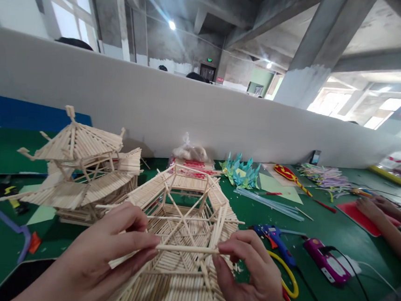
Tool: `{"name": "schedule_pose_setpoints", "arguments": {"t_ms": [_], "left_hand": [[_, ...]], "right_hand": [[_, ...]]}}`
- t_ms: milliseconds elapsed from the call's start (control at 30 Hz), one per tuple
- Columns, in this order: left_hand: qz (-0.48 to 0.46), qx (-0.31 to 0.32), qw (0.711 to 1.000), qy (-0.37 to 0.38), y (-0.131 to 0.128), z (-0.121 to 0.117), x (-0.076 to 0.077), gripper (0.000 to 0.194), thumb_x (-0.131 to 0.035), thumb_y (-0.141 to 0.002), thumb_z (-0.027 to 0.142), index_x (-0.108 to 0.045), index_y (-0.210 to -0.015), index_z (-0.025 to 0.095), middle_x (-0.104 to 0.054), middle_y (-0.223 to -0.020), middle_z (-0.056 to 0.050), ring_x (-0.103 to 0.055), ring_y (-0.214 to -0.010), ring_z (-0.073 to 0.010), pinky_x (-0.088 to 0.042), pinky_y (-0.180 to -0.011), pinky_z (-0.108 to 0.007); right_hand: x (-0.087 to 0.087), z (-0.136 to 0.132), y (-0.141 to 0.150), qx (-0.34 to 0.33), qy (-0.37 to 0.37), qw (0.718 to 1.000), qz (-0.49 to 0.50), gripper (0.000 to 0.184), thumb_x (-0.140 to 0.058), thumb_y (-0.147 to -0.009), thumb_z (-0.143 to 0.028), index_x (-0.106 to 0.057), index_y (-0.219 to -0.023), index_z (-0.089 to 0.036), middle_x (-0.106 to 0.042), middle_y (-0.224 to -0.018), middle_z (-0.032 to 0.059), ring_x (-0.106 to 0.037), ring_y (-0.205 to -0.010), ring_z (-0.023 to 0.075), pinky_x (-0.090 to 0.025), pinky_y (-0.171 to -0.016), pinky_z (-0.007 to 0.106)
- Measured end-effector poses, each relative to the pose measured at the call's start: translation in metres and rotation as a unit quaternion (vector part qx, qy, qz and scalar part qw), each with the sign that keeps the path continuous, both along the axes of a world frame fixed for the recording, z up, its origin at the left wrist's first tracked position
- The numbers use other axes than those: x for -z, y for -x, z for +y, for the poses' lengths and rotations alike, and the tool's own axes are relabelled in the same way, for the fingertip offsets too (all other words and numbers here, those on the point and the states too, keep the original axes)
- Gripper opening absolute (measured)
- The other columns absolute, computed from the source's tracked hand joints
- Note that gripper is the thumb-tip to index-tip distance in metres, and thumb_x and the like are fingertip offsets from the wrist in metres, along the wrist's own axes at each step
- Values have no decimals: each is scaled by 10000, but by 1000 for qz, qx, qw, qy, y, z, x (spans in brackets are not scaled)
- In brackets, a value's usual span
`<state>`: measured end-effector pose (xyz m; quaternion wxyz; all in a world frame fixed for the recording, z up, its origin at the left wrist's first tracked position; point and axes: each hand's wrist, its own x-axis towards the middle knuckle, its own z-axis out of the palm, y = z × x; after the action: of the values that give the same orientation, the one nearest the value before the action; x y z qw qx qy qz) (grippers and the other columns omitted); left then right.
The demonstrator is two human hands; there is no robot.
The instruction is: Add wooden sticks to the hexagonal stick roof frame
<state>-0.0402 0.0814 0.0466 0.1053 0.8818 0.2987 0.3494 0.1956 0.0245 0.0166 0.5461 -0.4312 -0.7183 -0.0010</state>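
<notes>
Between my two hands a thin wooden stick (187, 249) lies level, pinched at both ends. My left hand (108, 245) has its left end between thumb and fingers. At the right end, the thumb and fingertips of my right hand (249, 272) are closed on it. Right below and behind the stick stands a pavilion-like model of wooden sticks (174, 288), open at the top, with sticks crossing over its middle. My hands hide parts of its sides. Farther left stands a second stick pavilion (82, 177) with a pointed, tiered roof.
A blue glue gun (277, 241), scissors with yellow and red handles (289, 280) and a purple power strip (327, 260) lie at right. Translucent glue sticks (269, 202) and a teal folded-paper piece (241, 170) are behind. Another person's hands (374, 210) rest on red paper. A grey partition (176, 106) bounds the green table.
</notes>
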Motion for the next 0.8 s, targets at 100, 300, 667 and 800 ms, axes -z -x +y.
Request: {"name": "schedule_pose_setpoints", "arguments": {"t_ms": [100,300,667,800], "left_hand": [[-13,6,1000,11,0,-1,-1,194,-456,-846,129,-583,-904,265,-431,-760,31,-457,-666,-109,-393,-561,-213],[-4,12,1000,21,0,-1,-3,179,-461,-845,123,-559,-896,264,-431,-775,27,-462,-682,-114,-400,-565,-223],[9,22,999,37,-1,-3,-6,205,-472,-848,115,-503,-978,271,-449,-837,10,-477,-749,-140,-425,-617,-266],[41,7,999,3,-6,-4,-10,182,-527,-829,147,-534,-970,261,-455,-827,1,-455,-756,-156,-414,-624,-277]], "right_hand": [[-1,1,0,0,-4,1000,-1,210,-623,-714,-38,-586,-873,-169,-542,-782,15,-554,-649,100,-495,-526,194],[1,3,-1,-6,5,1000,4,194,-628,-725,-49,-589,-869,-173,-547,-787,20,-561,-648,105,-500,-517,202],[0,2,-2,-3,-1,1000,-10,159,-626,-745,-72,-587,-857,-178,-544,-772,14,-569,-631,96,-496,-501,181],[0,2,-2,-4,0,1000,-9,162,-625,-744,-67,-590,-854,-181,-552,-761,15,-571,-627,104,-498,-495,192]]}}
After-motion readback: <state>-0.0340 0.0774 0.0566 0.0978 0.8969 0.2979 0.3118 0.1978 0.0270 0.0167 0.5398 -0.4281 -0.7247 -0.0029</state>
